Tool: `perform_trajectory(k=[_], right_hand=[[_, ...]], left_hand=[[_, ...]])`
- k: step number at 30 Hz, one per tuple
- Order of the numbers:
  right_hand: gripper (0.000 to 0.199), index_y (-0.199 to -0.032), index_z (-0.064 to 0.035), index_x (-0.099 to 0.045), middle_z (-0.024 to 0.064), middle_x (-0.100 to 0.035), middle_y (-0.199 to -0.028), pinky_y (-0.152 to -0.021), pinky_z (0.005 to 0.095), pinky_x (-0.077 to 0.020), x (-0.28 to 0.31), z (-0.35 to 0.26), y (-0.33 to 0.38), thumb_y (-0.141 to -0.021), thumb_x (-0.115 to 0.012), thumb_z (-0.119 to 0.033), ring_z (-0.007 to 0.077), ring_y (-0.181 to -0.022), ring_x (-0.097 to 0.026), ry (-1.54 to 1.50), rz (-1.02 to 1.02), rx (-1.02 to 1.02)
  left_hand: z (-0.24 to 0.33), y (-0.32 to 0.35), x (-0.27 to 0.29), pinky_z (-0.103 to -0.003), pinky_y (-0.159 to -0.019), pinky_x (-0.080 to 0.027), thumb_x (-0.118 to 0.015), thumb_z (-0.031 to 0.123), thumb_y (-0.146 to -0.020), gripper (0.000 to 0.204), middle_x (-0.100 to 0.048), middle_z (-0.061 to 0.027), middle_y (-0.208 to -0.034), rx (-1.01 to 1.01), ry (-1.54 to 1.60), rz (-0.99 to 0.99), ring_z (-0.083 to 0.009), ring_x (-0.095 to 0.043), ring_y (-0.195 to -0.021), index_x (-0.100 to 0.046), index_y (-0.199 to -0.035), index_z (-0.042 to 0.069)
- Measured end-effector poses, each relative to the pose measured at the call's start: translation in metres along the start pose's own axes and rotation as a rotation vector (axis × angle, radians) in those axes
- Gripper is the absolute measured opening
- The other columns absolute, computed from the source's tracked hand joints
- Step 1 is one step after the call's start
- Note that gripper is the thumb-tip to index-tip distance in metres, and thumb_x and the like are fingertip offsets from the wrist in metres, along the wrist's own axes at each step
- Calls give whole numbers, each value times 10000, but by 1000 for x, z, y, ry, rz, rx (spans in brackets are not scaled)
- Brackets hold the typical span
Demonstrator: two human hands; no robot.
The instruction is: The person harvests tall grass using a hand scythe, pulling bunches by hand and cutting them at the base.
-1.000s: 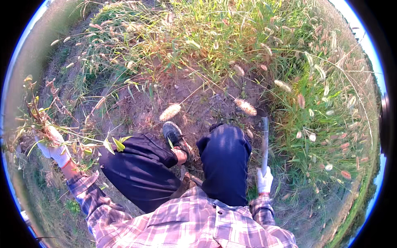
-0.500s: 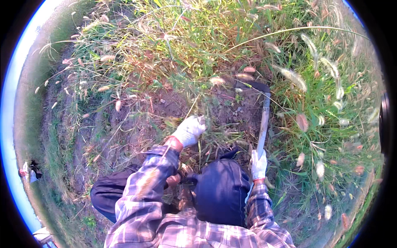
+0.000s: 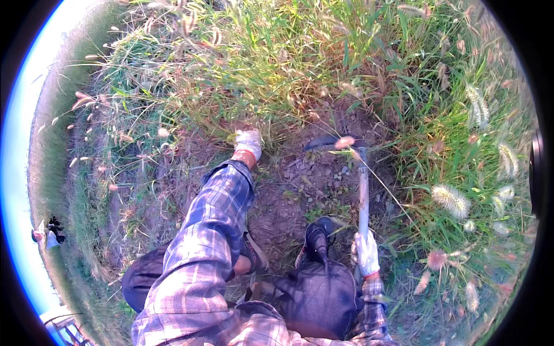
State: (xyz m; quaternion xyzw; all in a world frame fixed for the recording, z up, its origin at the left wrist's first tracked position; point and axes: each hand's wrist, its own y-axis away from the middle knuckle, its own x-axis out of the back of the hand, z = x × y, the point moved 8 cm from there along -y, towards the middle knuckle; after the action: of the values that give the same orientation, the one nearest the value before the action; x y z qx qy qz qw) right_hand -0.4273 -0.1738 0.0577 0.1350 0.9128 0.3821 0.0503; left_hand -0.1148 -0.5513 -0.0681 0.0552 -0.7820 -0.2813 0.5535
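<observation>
My right hand point(image 3: 367, 254), in a white glove, is closed round the pale handle of a sickle point(image 3: 363, 196). Its dark curved blade point(image 3: 323, 141) points left, low over bare soil beside the grass. My left hand point(image 3: 248, 143), also gloved in white, reaches forward to the foot of the standing grass point(image 3: 277, 104). Its fingers look curled round grass stalks there, though the fingertips are partly hidden among the stems.
Dense tall grass with fuzzy seed heads point(image 3: 450, 200) stands ahead and to the right. Bare soil point(image 3: 283, 196) with small stones lies between my hands. My dark shoe point(image 3: 316, 236) is close to the sickle handle. Another person point(image 3: 53, 233) is far off at the left.
My left hand has moved forward from over the bare soil to the grass; the stalks it held before are out of it. The sickle's blade has shifted left and slightly nearer.
</observation>
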Motion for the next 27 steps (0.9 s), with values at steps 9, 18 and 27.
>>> perform_trajectory(k=[9, 18, 27], right_hand=[[308, -956, -133, -480, -14, -473, -622, -394, 281, -374, -120, -28, -121, -981, -531, -436, 104, -436, -444, 149, -240, -90], [219, -934, -157, -470, -31, -450, -611, -358, 245, -310, -12, 30, 32, -957, -558, -356, 81, -422, -393, 93, -290, -491], [201, -987, -164, -431, -20, -400, -593, -332, 261, -321, 70, 55, 61, -948, -597, -270, 94, -384, -374, -201, 237, -216]], left_hand=[[29, 66, 57, -412, -757, -478, -560, 199, -841, 166, -690, -89, -823, -213, 23, 326, -271, -674, -810, -685, -881, 96], [8, 82, 113, -421, -745, -468, -563, 160, -827, 103, -660, -107, -762, -289, -3, 448, -292, -661, -788, -654, -849, 115], [159, 68, 112, -402, -869, -512, -545, 173, -872, 301, -636, -136, -1127, -759, 315, 619, -307, -609, -1029, -628, -1153, 103]])
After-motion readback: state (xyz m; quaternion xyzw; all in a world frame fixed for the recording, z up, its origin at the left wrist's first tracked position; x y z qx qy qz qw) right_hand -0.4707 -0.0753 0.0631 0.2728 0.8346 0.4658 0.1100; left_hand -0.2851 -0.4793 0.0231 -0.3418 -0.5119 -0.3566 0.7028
